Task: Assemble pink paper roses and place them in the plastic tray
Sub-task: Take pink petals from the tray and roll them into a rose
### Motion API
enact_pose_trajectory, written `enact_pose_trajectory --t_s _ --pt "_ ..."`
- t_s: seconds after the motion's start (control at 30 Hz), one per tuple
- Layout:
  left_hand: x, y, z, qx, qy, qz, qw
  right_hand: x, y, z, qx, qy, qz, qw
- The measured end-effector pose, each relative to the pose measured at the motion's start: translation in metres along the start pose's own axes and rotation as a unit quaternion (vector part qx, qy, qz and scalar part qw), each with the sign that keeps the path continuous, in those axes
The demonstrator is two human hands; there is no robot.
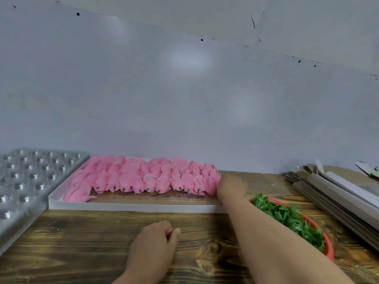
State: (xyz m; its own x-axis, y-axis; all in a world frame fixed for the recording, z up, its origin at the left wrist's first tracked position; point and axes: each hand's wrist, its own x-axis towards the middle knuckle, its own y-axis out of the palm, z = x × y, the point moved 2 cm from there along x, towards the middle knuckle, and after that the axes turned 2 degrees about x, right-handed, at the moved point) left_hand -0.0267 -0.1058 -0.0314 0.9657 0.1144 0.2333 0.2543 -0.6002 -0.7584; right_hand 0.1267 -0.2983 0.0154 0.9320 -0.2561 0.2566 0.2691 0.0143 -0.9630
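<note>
Two bare hands at a dark wood-grain table [86, 242] set against a plain grey wall [184, 78] with a few scuffs.

The pink paper roses [143, 177] lie packed in overlapping rows, too many to count, in one shallow white tray [131, 207] at the back. The right hand [231, 186] touches the rightmost rose; its grip is hidden, so I cannot tell. The left hand [155, 240] rests on the table, fingers curled, holding nothing visible. One clear plastic tray [26, 177] of cups stands left; one red bowl [326, 249] of green leaves [287, 218] and stacked cardboard strips [336, 189] right. No writing legible.
</note>
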Motion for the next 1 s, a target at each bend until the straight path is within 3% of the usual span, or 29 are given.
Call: enact_pose_trajectory --t_s 0.67,1.0 --pt "0.0 0.0 0.001 0.005 0.023 -0.01 1.0 0.002 0.002 0.004 -0.044 0.003 -0.008 0.999" --pt "0.003 0.003 0.003 -0.006 -0.006 -0.01 1.0 -0.014 -0.035 -0.002 -0.069 -0.049 -0.043 0.995"
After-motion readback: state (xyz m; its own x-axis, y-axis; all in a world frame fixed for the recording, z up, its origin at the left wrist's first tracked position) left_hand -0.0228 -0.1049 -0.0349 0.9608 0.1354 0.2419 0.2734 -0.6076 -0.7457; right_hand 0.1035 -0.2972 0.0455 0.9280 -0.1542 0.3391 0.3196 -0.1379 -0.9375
